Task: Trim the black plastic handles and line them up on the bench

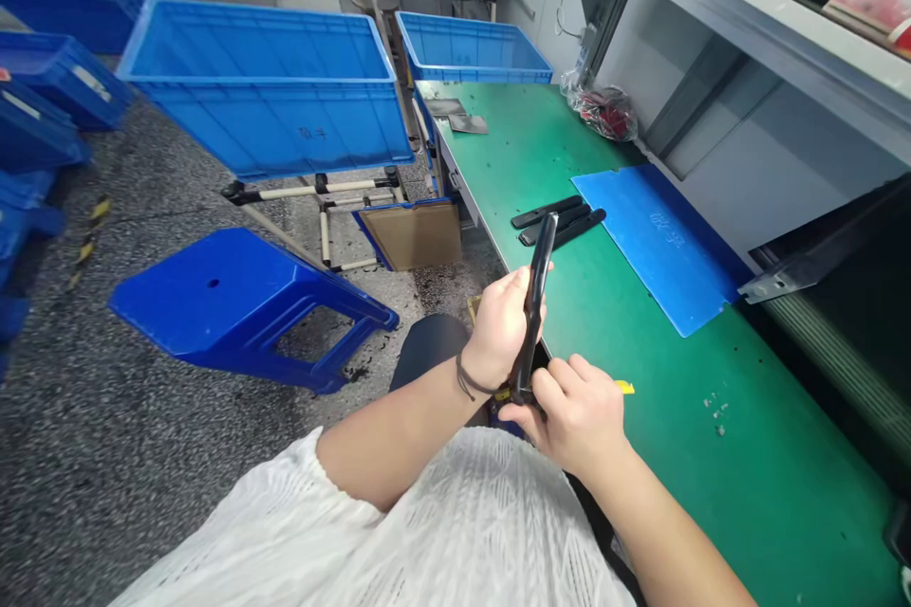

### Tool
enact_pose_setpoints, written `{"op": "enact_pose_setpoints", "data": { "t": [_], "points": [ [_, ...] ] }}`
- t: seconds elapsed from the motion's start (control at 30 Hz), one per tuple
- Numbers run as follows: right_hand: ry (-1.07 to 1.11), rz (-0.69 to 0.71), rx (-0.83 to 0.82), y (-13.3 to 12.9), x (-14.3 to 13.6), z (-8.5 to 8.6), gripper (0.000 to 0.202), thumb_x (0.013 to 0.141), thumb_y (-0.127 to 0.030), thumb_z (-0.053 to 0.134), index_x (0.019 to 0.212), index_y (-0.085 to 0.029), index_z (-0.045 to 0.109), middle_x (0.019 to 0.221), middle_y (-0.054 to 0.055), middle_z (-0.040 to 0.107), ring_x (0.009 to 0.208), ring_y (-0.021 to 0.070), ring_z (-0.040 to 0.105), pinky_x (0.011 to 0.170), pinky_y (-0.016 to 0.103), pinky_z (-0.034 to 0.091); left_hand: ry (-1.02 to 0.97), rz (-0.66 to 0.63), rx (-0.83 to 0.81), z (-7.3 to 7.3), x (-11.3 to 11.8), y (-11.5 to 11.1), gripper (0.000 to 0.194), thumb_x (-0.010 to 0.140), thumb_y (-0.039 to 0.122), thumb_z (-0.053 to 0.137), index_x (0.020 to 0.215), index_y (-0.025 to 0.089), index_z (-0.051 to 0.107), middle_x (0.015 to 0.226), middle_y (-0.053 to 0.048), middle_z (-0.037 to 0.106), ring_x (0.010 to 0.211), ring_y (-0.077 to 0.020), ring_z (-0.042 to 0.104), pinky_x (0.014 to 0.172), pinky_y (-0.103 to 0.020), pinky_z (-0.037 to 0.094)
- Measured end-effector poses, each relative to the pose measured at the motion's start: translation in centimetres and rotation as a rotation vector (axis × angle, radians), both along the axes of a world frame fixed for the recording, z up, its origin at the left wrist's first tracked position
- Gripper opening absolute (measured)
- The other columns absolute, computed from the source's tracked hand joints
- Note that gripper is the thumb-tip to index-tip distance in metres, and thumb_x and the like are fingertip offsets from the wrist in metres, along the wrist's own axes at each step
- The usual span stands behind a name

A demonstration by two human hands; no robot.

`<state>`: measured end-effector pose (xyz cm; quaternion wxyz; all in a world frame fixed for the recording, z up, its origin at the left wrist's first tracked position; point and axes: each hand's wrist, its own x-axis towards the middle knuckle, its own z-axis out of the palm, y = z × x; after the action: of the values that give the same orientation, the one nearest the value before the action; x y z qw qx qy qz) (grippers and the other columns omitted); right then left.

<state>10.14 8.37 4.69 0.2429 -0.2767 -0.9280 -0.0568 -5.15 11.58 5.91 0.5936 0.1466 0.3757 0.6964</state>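
My left hand (pixel 502 322) is closed around a long, glossy black plastic part (pixel 539 289), which stands nearly upright over the table's front edge. At the lower end of that part is my right hand (pixel 580 408), fingers curled and thumb pointing toward it. A yellow tool (pixel 625 387) pokes out of the right fist; it looks like a utility knife, but most of it is hidden by the fingers. Several similar black parts (pixel 559 220) lie together on the green tabletop (pixel 626 303), just beyond my hands.
A blue sheet (pixel 665 242) lies on the table, with small pale scraps (pixel 717 413) nearer me. Two flat grey plates (pixel 468 124) and a plastic bag (pixel 608 112) are farther back. To my left stand a blue stool (pixel 213 289) and a large blue crate (pixel 263 119) on a rack.
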Motion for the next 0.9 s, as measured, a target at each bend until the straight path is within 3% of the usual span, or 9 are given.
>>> {"op": "enact_pose_setpoints", "data": {
  "t": [0.17, 0.37, 0.43, 0.53, 0.67, 0.73, 0.8, 0.9],
  "points": [
    [-0.015, -0.012, 0.106, 0.2, -0.1, -0.5, 0.058, 0.106, -0.064, 0.046, 0.067, -0.021, 0.048, 0.062, 0.000, 0.043, 0.064, 0.0168, 0.031, 0.061, 0.035, 0.019, -0.100, 0.067, -0.087, -0.2, -0.1, 0.0, 0.036, 0.106, 0.043, 0.054, 0.119, 0.012, 0.067, 0.061, 0.008, 0.039, 0.040, -0.0049, 0.029, 0.035, -0.017, 0.025],
    [-0.006, -0.032, 0.148, 0.1, 0.1, -2.6, 0.048, 0.104, -0.054, 0.058, 0.069, -0.022, 0.051, 0.061, -0.001, 0.042, 0.063, 0.0162, 0.034, 0.061, 0.036, 0.021, -0.229, 0.152, -0.274, -2.0, -0.9, 1.0, 0.034, 0.111, 0.037, 0.042, 0.113, 0.011, 0.064, 0.059, 0.008, 0.040, 0.038, -0.0048, 0.029, 0.036, -0.018, 0.024],
    [-0.010, -0.056, 0.060, -0.2, 0.3, -3.4, 0.038, 0.104, -0.052, 0.060, 0.081, -0.021, 0.060, 0.067, -0.001, 0.048, 0.065, 0.0161, 0.041, 0.060, 0.034, 0.026, -0.265, 0.182, -0.302, -2.7, -1.7, 1.5, 0.034, 0.111, 0.036, 0.040, 0.109, 0.011, 0.063, 0.059, 0.008, 0.040, 0.037, -0.0051, 0.028, 0.036, -0.018, 0.023],
    [-0.128, -0.173, -0.125, -0.5, 0.8, -4.2, 0.026, 0.104, -0.033, 0.060, 0.122, -0.016, 0.064, 0.089, 0.006, 0.062, 0.075, 0.0180, 0.055, 0.058, 0.031, 0.032, -0.287, 0.213, -0.305, -3.5, -3.3, 1.9, 0.033, 0.112, 0.035, 0.038, 0.106, 0.011, 0.061, 0.059, 0.008, 0.038, 0.038, -0.0054, 0.028, 0.036, -0.018, 0.021],
    [-0.349, -0.266, -0.223, -0.4, 1.5, -4.4, 0.064, 0.086, 0.002, 0.059, 0.143, -0.029, 0.059, 0.095, 0.004, 0.064, 0.070, 0.0156, 0.059, 0.051, 0.029, 0.025, -0.316, 0.218, -0.296, -3.8, -4.9, 1.8, 0.033, 0.112, 0.034, 0.037, 0.103, 0.012, 0.060, 0.058, 0.009, 0.034, 0.039, -0.0056, 0.026, 0.037, -0.018, 0.021],
    [-0.277, -0.276, -0.297, -0.4, 1.3, -3.8, 0.073, 0.088, 0.000, 0.059, 0.154, -0.031, 0.048, 0.095, 0.003, 0.064, 0.067, 0.0150, 0.060, 0.051, 0.027, 0.029, -0.319, 0.200, -0.293, -3.6, -5.0, 1.6, 0.034, 0.112, 0.033, 0.035, 0.101, 0.012, 0.059, 0.059, 0.009, 0.033, 0.040, -0.0056, 0.027, 0.038, -0.017, 0.022],
    [-0.058, -0.216, -0.424, -0.5, 0.6, -2.9, 0.062, 0.097, -0.016, 0.062, 0.155, -0.025, 0.044, 0.096, 0.003, 0.065, 0.072, 0.0162, 0.063, 0.057, 0.026, 0.042, -0.303, 0.174, -0.288, -3.4, -4.4, 1.4, 0.036, 0.112, 0.032, 0.032, 0.099, 0.012, 0.059, 0.060, 0.008, 0.034, 0.041, -0.0057, 0.029, 0.039, -0.017, 0.024],
    [0.272, -0.010, -0.566, -0.8, -1.1, -1.8, 0.034, 0.101, -0.036, 0.065, 0.132, -0.020, 0.060, 0.091, 0.003, 0.064, 0.077, 0.0164, 0.062, 0.068, 0.028, 0.049, -0.242, 0.124, -0.279, -3.4, -3.0, 1.3, 0.037, 0.110, 0.031, 0.031, 0.100, 0.011, 0.060, 0.061, 0.008, 0.034, 0.044, -0.0070, 0.032, 0.042, -0.017, 0.028]
  ]
}}
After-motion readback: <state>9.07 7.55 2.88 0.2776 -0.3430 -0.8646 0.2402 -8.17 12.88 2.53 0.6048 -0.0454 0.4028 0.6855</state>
